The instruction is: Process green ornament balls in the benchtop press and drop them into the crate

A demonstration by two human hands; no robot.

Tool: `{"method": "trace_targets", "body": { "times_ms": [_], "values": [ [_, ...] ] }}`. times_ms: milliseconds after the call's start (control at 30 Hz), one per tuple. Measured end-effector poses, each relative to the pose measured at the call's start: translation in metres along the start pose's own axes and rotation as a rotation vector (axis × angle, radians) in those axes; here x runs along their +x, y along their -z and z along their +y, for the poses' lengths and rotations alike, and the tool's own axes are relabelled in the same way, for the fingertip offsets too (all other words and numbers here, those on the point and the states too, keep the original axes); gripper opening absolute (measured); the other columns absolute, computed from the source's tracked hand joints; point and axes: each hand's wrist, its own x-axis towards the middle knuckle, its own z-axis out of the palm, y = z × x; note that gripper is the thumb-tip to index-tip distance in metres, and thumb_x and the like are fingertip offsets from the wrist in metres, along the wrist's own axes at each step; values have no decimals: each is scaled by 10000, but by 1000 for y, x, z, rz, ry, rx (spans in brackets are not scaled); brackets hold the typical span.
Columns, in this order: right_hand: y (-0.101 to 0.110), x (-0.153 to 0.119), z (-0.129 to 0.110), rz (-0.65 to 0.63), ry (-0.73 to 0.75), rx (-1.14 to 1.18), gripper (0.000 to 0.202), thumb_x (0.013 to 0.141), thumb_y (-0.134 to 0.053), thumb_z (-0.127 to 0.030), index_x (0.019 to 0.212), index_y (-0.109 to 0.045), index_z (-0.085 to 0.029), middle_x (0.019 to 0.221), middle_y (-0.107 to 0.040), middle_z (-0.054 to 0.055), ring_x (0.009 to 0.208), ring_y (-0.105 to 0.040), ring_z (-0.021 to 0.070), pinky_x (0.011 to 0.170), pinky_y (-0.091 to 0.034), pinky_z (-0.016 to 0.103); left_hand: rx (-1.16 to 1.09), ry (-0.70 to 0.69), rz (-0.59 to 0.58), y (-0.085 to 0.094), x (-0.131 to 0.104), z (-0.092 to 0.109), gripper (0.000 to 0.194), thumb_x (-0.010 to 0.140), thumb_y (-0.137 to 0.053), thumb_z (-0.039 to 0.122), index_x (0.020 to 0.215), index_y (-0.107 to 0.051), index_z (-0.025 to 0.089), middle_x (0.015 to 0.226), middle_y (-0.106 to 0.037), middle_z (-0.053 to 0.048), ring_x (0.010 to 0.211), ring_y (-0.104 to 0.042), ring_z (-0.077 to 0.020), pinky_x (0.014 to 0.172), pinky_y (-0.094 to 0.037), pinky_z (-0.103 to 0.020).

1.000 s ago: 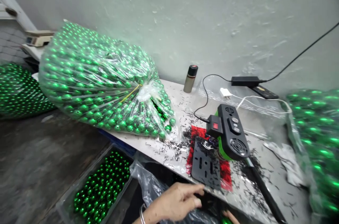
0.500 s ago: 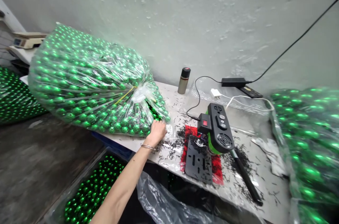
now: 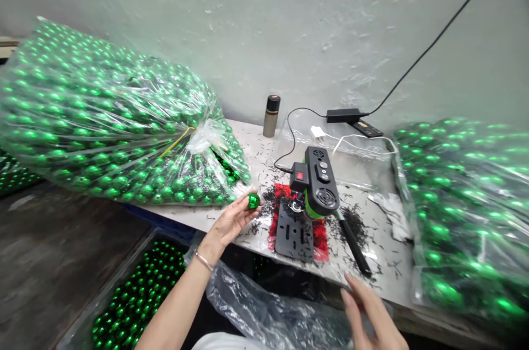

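Note:
A shiny green ball [image 3: 253, 201] is held at the fingertips of my left hand [image 3: 231, 222], over the table's front edge and just below the opening of a big clear bag of green balls [image 3: 119, 135]. My right hand [image 3: 370, 314] is at the bottom right, thumb and fingers apart, with nothing seen between them. Between the hands stands a black and green machine [image 3: 322, 182] with a long black handle [image 3: 354, 245]. Its slotted black plate [image 3: 294, 234] lies on a red mat [image 3: 320, 240], among many small black bits.
A spray can [image 3: 270, 116] stands near the wall. A black adapter [image 3: 344, 115] and cables lie behind the machine. On the right are a white glove [image 3: 392, 215] and another bag of green balls [image 3: 463, 206]. Below the table sits an open container of green balls [image 3: 140, 295].
My left hand has come away from the bag's opening and now shows a green ball. My right hand has entered at the bottom right. The view has shifted to the right.

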Motion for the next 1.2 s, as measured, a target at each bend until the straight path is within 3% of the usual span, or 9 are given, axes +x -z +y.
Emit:
{"method": "trace_targets", "body": {
  "times_ms": [100,200,367,467,667,767,900,1000,1200],
  "values": [
    [-3,40,-15,135,23,24,337,888,-602,-216,1223,-612,-175,1106,-704,107,853,-711,179,751,-614,270,-108,91,-9,-12,-4,-17,204,819,-693,171,1010,-684,101,958,-753,-115,914,-716,-185,911,-545,-292],
    [-2,64,-27,223,58,31,393,870,-607,-144,1262,-593,-174,1120,-682,113,864,-684,169,732,-609,278,-146,155,-10,-22,-4,-33,139,832,-676,182,933,-690,88,936,-755,-133,905,-719,-201,887,-556,-299],
    [0,80,-39,259,101,62,455,851,-634,-123,1296,-568,-187,1129,-667,109,821,-665,149,692,-616,279,-164,179,47,-31,0,-50,280,811,-703,162,1089,-669,158,903,-756,-75,786,-712,-139,698,-551,-206],
    [-2,86,-45,271,131,53,495,835,-675,-151,1312,-549,-193,1148,-666,111,897,-678,174,714,-625,296,-136,194,126,-32,4,-55,194,781,-719,150,969,-674,126,832,-747,-82,758,-711,-152,732,-555,-236],
    [-11,100,-50,263,222,39,451,865,-635,-166,1307,-548,-193,1156,-676,113,1097,-657,222,908,-603,381,62,52,124,-35,9,-68,361,689,-822,220,1003,-656,156,830,-719,-27,755,-685,-143,787,-531,-272],
    [-13,104,-51,272,215,64,418,869,-615,-131,1280,-571,-190,1151,-675,115,1097,-655,214,913,-599,373,169,13,121,-37,10,-74,446,686,-832,280,1085,-664,169,822,-691,1,686,-626,-91,715,-500,-220],
    [-14,105,-51,263,200,80,391,881,-590,-121,1263,-580,-207,1154,-670,114,1079,-660,211,894,-604,385,218,10,80,-41,11,-80,477,675,-834,308,1087,-640,167,911,-703,-37,797,-662,-141,801,-522,-280],
    [-15,104,-51,258,191,100,390,877,-591,-110,1257,-580,-195,1159,-667,117,1093,-653,206,912,-595,377,446,-73,58,-41,14,-87,416,697,-805,327,1042,-632,172,942,-712,-57,892,-671,-192,845,-517,-323],
    [-16,103,-50,248,191,108,398,866,-596,-87,1253,-577,-178,1167,-664,125,1108,-646,200,928,-585,364,1004,-401,38,-38,15,-101,320,772,-722,290,1078,-662,218,1052,-702,-76,1017,-626,-250,964,-452,-412]
  ]
}}
